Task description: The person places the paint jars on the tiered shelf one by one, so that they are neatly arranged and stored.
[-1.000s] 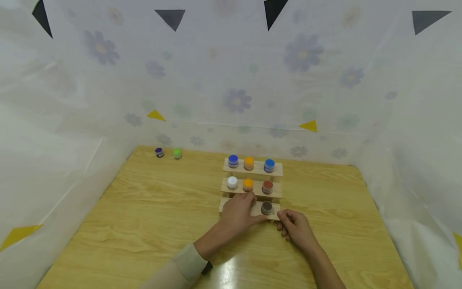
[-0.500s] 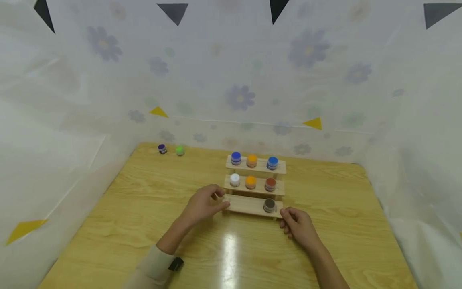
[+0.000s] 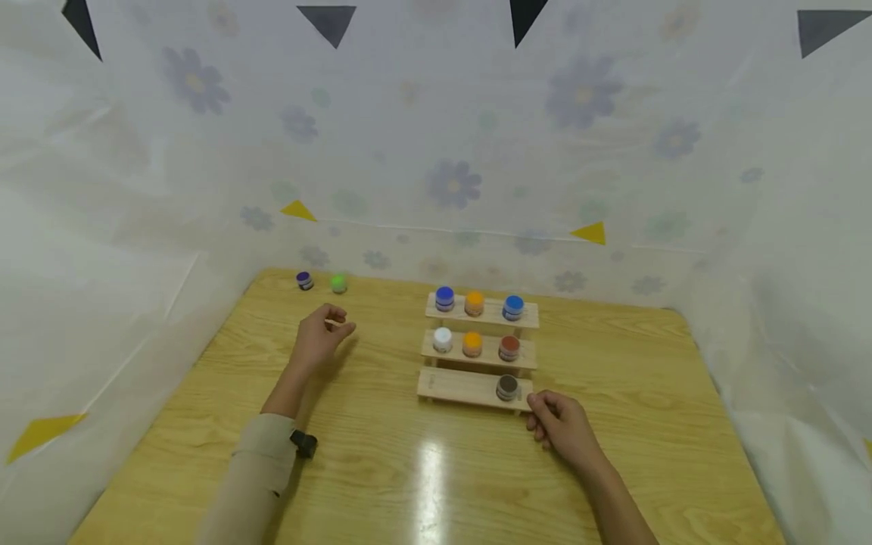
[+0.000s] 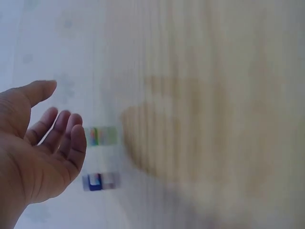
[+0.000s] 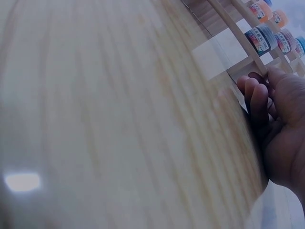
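Note:
My left hand (image 3: 319,340) is over the left part of the table with loosely bent fingers and nothing in it. Just beyond it stand a green paint jar (image 3: 338,284) and a dark purple paint jar (image 3: 304,281); both look blurred in the left wrist view. With thumb and forefinger my right hand (image 3: 564,428) pinches the right end of the lowest step of a three-step wooden display rack (image 3: 463,386). A dark brown paint jar (image 3: 507,387) sits near that end. In the right wrist view, the right hand (image 5: 283,119) partly hides the step's end.
On the middle step are a white jar (image 3: 442,340), an orange jar (image 3: 472,344) and a reddish-brown jar (image 3: 509,348). The top step bears two blue jars and an orange jar (image 3: 474,303). Flower-patterned sheeting (image 3: 381,151) walls the table's back and sides.
My left hand has left the lowest step of the rack and moved left and away toward the two jars at the back. The right hand stays at the rack's end.

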A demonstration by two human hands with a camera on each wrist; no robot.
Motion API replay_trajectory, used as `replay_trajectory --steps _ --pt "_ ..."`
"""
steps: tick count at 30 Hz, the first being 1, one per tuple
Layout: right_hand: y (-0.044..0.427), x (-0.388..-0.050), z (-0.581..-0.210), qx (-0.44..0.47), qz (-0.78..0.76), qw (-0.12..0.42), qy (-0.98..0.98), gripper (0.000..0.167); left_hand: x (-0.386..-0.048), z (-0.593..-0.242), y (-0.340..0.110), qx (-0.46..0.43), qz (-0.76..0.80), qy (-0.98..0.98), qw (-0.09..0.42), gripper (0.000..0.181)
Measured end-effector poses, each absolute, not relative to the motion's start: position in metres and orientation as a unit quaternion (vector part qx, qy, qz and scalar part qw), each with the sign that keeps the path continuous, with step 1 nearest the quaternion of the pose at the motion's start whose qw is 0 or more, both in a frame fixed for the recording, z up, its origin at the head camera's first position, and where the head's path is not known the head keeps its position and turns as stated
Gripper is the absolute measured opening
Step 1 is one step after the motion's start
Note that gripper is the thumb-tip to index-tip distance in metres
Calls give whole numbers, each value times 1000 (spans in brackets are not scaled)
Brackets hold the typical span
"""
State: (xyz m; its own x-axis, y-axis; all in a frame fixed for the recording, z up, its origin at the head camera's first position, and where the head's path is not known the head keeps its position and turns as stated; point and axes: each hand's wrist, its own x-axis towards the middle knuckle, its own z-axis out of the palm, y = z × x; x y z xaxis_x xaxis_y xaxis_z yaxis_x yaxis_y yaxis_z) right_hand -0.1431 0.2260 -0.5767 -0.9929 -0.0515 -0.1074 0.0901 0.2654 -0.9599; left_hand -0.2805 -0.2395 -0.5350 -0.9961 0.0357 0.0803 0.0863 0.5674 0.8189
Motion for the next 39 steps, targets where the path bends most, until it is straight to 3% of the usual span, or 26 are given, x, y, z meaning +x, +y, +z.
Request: replay_trajectory --steps 9,22,28,39 --pt "226 -145 -578 25 -603 69 794 38 -334 -547 -254 55 -496 -863 76 56" --pt "229 -147 -578 23 -606 72 792 37 -361 -546 -240 103 -533 -839 45 67" --pt "226 -143 -577 28 -616 79 783 39 -365 -542 -242 104 -504 -857 27 63" --pt "227 -146 -579 35 -610 75 788 36 -365 -557 -243 76 -458 -883 64 51"
